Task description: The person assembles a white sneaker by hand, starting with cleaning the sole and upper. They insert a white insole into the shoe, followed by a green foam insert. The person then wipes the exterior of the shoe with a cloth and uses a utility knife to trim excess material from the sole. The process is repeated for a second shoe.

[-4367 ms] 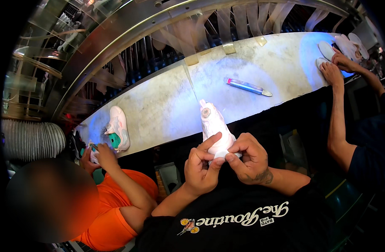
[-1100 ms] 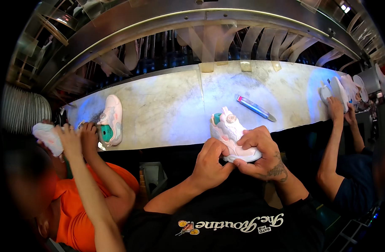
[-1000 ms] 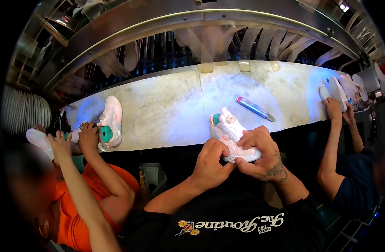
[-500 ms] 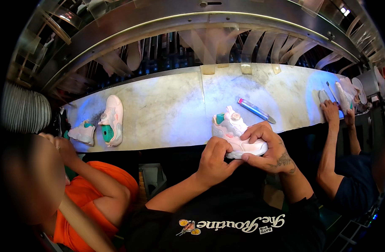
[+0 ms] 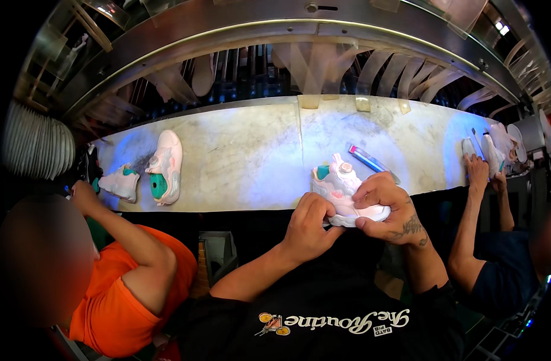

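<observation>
Over the near edge of the workbench I hold a pale pink and white sneaker with a green lining and a round dial on its tongue. My left hand is closed at the sole's edge, thumb and fingers pressed against it. Around the toe end my right hand grips, fingers on the upper and thumb low by the sole. Just beyond that hand a slim, knife-like tool with a pinkish-red end lies on the bench, partly hidden by my fingers.
A sneaker and another on its side lie on the bench at left. Co-workers sit on both sides, one in an orange shirt, one handling shoes at right. Clear strips hang along the far side.
The view has shifted slightly, and the sneaker stays in both my hands with nearly the same grip. At left, the co-worker's head and arm have moved.
</observation>
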{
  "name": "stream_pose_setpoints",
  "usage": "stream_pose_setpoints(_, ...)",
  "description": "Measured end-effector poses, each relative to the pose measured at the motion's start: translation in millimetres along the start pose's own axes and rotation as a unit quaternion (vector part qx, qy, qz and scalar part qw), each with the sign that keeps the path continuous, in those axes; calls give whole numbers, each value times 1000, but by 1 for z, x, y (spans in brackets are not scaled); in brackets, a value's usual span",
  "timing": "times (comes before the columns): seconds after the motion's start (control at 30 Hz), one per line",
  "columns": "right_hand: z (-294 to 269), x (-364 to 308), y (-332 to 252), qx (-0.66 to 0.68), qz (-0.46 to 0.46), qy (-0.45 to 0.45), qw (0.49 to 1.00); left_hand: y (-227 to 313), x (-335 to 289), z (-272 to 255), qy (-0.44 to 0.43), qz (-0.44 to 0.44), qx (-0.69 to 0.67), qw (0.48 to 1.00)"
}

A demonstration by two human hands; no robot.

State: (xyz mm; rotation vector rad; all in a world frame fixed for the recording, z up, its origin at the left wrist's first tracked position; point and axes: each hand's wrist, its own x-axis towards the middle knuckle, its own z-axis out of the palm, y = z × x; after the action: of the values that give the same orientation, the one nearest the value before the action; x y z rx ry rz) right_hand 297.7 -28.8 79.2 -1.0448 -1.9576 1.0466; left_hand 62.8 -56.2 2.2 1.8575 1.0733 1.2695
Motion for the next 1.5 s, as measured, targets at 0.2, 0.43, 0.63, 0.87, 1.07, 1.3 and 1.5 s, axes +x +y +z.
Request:
stream_pose_setpoints(0.2,3,-5,0,16,2,6,1000,-6,5,-1,-21,27,1,999)
stream_pose_setpoints(0.43,4,-5,0,-9,-19,-6,1000,-20,22,-9,-5,132,98,986)
stream_pose_setpoints(0.63,-7,-17,3,-51,14,1,999,-30,31,7,-72,108,31,991)
stream_pose_setpoints(0.87,6,-26,-16,-365,110,46,923,-20,24,41,-12,124,150,981)
stream_pose_setpoints(1.07,7,-33,-6,-310,68,60,946,-16,21,44,14,144,181,973)
stream_pose_setpoints(1.3,-7,-30,-15,-248,83,9,965,-22,14,46,29,129,160,978)
stream_pose_setpoints(1.5,-10,-33,-7,-188,123,9,974,-24,13,49,45,137,162,976)
